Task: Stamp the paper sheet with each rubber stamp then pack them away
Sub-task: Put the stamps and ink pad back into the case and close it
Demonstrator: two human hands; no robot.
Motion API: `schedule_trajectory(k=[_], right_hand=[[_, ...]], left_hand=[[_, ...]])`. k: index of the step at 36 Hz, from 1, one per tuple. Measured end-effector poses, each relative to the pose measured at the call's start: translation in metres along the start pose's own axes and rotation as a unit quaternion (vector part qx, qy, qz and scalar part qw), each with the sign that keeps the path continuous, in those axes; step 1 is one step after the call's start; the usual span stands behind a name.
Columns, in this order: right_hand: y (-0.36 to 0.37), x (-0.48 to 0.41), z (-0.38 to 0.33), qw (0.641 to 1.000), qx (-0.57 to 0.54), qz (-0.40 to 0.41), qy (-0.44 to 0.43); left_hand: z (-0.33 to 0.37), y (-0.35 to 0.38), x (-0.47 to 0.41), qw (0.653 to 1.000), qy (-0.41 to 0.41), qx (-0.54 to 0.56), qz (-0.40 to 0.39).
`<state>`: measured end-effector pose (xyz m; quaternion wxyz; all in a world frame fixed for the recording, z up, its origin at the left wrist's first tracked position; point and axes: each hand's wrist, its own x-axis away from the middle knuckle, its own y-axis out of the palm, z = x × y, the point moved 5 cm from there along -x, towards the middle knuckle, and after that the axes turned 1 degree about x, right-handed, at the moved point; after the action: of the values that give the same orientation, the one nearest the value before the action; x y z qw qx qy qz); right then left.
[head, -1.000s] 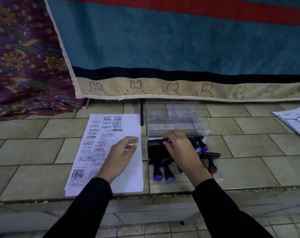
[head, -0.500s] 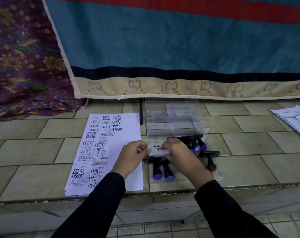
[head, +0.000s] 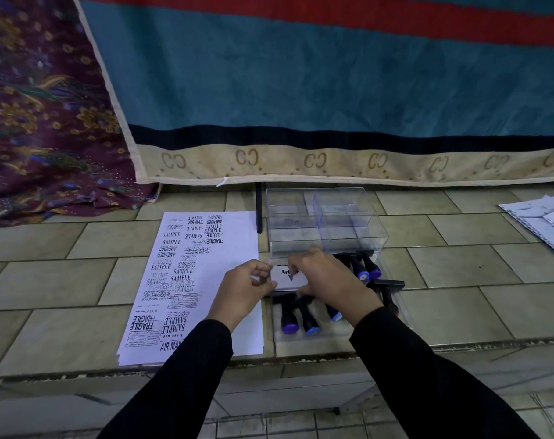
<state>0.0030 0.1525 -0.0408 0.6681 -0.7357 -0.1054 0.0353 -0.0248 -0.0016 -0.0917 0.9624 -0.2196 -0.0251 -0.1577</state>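
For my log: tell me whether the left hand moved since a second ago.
Yes: rightward. The left hand, earlier over the paper sheet, now grips the white Artline box beside it.

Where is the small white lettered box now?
Head view, near centre: the small white lettered box is held between left hand and right hand, right of the stamped white paper sheet, over the black rubber stamps.

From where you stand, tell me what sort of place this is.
Probably a home corner used as a makeshift desk: a tiled ledge, a teal blanket and floral cloth draped behind it, and a stamped paper sheet laid out.
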Motion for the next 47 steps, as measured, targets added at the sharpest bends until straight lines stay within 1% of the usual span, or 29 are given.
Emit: schedule_trajectory(k=[4,10,15,18,22,27,31,36,43,47], right_hand=[[-0.003,-0.004,-0.001,1.0,0.022,-0.01,-0.011],[-0.006,-0.006,-0.002,0.999,0.01,-0.026,-0.024],[-0.005,-0.007,-0.001,0.999,0.017,-0.028,-0.037],[-0.009,-0.003,0.002,0.999,-0.022,-0.026,-0.029],[-0.027,0.003,0.011,0.995,-0.093,-0.005,-0.023],[-0.065,-0.002,0.032,0.988,-0.143,0.05,0.0],[-0.08,-0.025,0.05,0.987,-0.141,0.073,0.019],[-0.067,-0.057,0.053,0.993,-0.11,0.044,0.006],[-0.044,-0.081,0.052,0.991,-0.123,-0.043,-0.009],[-0.037,-0.089,0.054,0.99,-0.122,-0.065,-0.008]], left_hand=[[0.002,-0.001,-0.004,1.0,-0.009,0.006,-0.003],[0.0,-0.004,-0.004,0.999,-0.008,0.018,-0.026],[-0.009,-0.01,0.002,0.998,0.001,0.06,-0.003],[-0.014,-0.013,0.003,0.995,-0.002,0.097,0.014],[-0.016,-0.017,0.005,0.99,-0.002,0.138,0.024],[-0.014,-0.018,0.007,0.986,-0.002,0.166,0.022],[-0.014,-0.017,0.008,0.985,0.0,0.172,0.026],[-0.018,-0.018,0.006,0.985,-0.004,0.169,0.032],[-0.02,-0.018,0.004,0.985,-0.003,0.169,0.038],[-0.02,-0.017,0.005,0.985,0.001,0.166,0.04]])
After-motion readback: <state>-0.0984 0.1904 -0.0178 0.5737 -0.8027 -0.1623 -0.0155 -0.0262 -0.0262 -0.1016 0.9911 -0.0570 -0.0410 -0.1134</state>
